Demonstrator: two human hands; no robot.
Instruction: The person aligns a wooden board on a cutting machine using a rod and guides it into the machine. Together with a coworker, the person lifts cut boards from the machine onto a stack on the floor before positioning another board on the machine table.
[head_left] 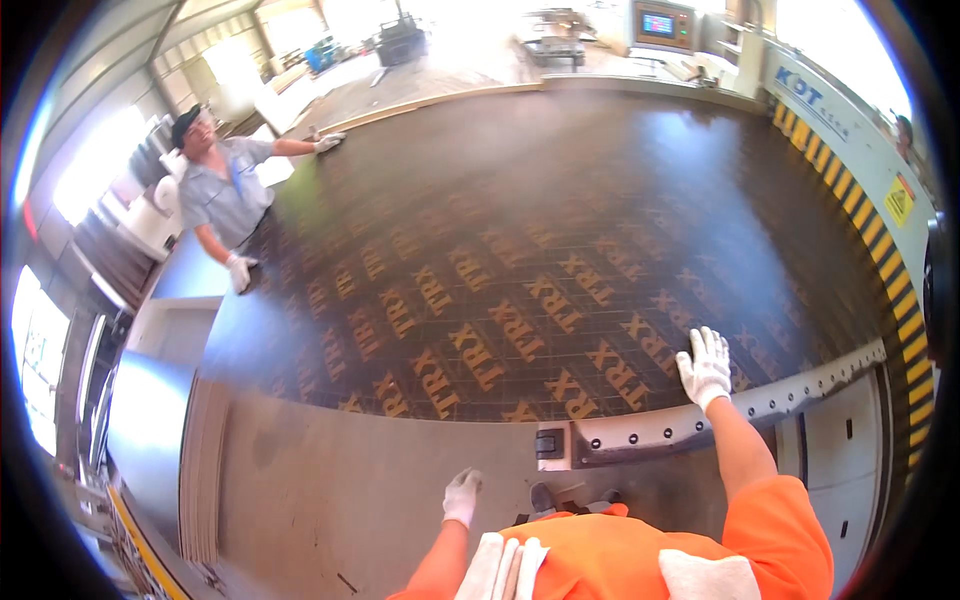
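A large dark brown printed sheet point(500, 250) lies on a machine table in front of me. My right hand point(706, 365), in a white glove, rests on the sheet near its right front, open with fingers spread. My left hand point(462, 492), also gloved, hangs below the sheet's front edge over the floor, open and holding nothing. A metal bar with a row of holes point(680, 425) shows below the sheet's front edge, beside my right arm.
A co-worker point(225, 190) stands at the sheet's left edge with both gloved hands on it. A machine panel with yellow-black stripes point(905, 230) runs along the right. A control screen point(657, 25) stands at the back. Stacked boards point(150, 420) are at the left, over a grey floor point(330, 480).
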